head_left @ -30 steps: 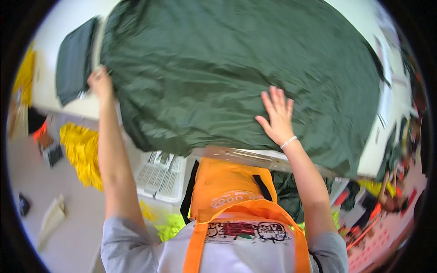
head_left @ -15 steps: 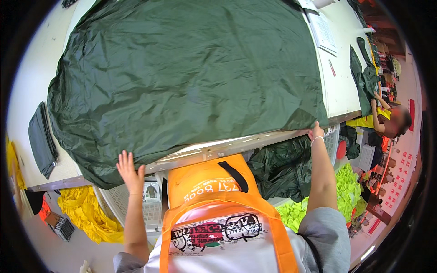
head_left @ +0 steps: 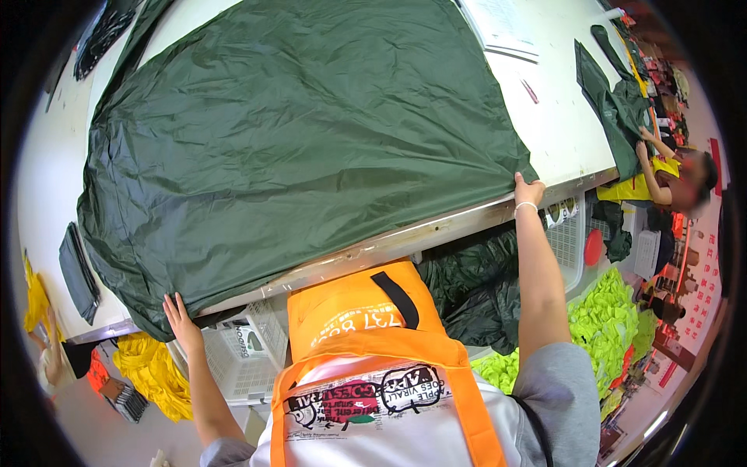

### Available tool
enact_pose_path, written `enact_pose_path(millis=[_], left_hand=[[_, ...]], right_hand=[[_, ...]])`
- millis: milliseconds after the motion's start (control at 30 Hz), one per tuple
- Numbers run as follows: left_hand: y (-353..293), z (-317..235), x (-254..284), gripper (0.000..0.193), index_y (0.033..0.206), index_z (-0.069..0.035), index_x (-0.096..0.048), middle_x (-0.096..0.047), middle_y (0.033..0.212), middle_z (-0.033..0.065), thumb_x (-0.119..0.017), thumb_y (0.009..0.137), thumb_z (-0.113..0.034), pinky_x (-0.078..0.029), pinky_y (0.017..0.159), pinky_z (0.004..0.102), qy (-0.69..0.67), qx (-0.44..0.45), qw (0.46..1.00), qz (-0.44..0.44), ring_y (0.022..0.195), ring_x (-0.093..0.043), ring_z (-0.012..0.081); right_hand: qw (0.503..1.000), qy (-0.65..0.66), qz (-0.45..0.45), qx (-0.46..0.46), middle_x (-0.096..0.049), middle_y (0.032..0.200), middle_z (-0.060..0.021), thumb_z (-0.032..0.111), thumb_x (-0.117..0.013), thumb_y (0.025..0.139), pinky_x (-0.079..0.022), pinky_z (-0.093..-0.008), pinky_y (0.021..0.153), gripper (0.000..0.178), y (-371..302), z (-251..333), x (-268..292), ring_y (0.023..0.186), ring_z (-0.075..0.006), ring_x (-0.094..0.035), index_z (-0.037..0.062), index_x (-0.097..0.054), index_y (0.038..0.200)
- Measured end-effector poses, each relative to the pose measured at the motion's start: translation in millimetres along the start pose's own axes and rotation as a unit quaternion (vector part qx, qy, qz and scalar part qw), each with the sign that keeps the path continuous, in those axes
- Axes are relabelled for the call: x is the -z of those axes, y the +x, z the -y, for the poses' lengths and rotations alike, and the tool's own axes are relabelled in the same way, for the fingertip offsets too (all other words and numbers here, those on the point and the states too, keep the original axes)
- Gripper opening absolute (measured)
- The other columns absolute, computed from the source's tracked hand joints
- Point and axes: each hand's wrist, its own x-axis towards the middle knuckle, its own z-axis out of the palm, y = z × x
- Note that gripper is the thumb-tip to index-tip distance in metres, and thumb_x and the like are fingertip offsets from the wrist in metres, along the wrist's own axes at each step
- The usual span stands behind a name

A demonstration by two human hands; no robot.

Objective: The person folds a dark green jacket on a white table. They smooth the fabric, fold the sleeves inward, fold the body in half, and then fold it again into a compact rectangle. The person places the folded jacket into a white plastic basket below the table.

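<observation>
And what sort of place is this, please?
Probably a garment workshop: dark green fabric covers much of a white table, yellow cloth and lime-green cloth lie heaped lower down, and a co-worker handles more green material nearby.

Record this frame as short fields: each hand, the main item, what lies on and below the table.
left hand: open, fingers at the fabric's near-left edge
right hand: holds the near-right corner
green fabric: spread, wrinkled, across the white table
also on table: folded green bundle left, papers right
below table level: yellow fabric, white basket, lime fabric
</observation>
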Motion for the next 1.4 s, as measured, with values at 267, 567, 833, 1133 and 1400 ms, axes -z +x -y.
enact_pose_path(millis=[267,567,833,1133,1400], left_hand=[[-7,16,17,0.087,0.145,-0.011,-0.028,-0.022,0.152,0.0147,-0.038,0.066,0.022,-0.024,0.113,0.0386,-0.082,-0.007,0.994,0.065,0.139,-0.023,0.0340],[-42,116,4,0.075,0.145,-0.002,-0.025,-0.028,0.149,0.0194,-0.058,0.088,-0.036,-0.022,0.111,0.0404,-0.242,0.155,0.954,-0.089,0.136,-0.028,0.0350],[-28,195,-112,0.078,0.138,0.006,-0.033,-0.038,0.141,0.0230,-0.041,0.093,-0.057,-0.027,0.108,0.0338,-0.533,0.516,0.668,-0.061,0.133,-0.035,0.0297],[-56,211,-42,0.071,0.128,0.006,-0.050,-0.057,0.123,0.0132,-0.046,0.093,-0.055,-0.041,0.096,0.0338,-0.690,0.471,0.546,-0.066,0.112,-0.055,0.0231],[-72,217,-16,0.056,0.106,0.009,-0.062,-0.066,0.099,0.0087,-0.060,0.089,-0.044,-0.047,0.079,0.0261,-0.665,0.473,0.577,0.031,0.086,-0.062,0.0155]], right_hand=[[0.747,-0.141,0.148,0.632,-0.037,0.145,-0.0089,0.037,-0.064,0.082,-0.023,-0.0543,0.108,0.058,-130,83,-26,0.134,-0.0341,-0.031,0.0182,-0.046,0.134],[0.794,-0.100,0.120,0.588,-0.039,0.142,-0.0212,0.030,-0.048,0.094,-0.026,-0.0524,0.107,0.053,-151,57,-6,0.132,-0.0387,-0.035,0.0016,-0.040,0.138],[0.723,-0.219,0.210,0.620,-0.039,0.139,-0.0169,-0.006,-0.063,0.069,-0.032,-0.0433,0.106,0.067,-266,21,12,0.129,-0.0367,-0.034,0.0035,-0.042,0.132],[0.780,-0.313,0.230,0.491,-0.049,0.106,-0.0164,0.000,-0.064,0.075,-0.046,-0.0460,0.075,0.027,-206,-4,34,0.095,-0.0416,-0.052,0.0043,-0.049,0.097],[0.749,-0.285,0.259,0.539,-0.053,0.101,-0.0147,0.003,-0.060,0.081,-0.047,-0.0453,0.067,0.016,-203,-2,41,0.081,-0.0386,-0.059,0.0053,-0.050,0.094]])
